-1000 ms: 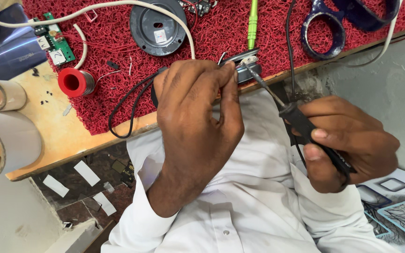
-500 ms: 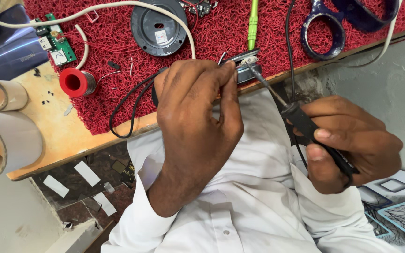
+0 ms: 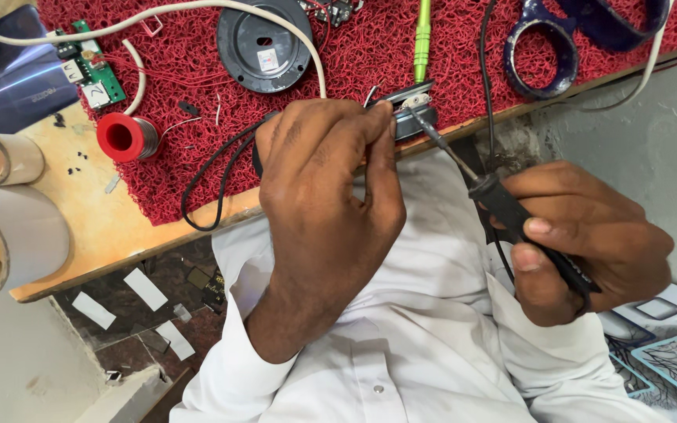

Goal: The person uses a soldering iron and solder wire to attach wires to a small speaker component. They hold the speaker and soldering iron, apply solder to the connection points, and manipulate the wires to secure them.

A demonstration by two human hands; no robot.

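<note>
The left hand (image 3: 327,211) is pinching a small black device (image 3: 410,117) at the bench (image 3: 111,235) edge — grip closed on it. The right hand (image 3: 581,239) is gripping a soldering iron (image 3: 511,211) — its tip is touching the device, beside the red mat (image 3: 354,63).

Electronics repair bench, circuit board (image 3: 88,66), solder spool (image 3: 125,137)

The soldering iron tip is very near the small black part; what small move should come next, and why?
Probably ease the soldering iron tip a touch forward onto the pale spot of the small black part. The right hand aims the tip there, seemingly at or just short of it, and the left hand pinches the part steady at the red mat edge.
</note>
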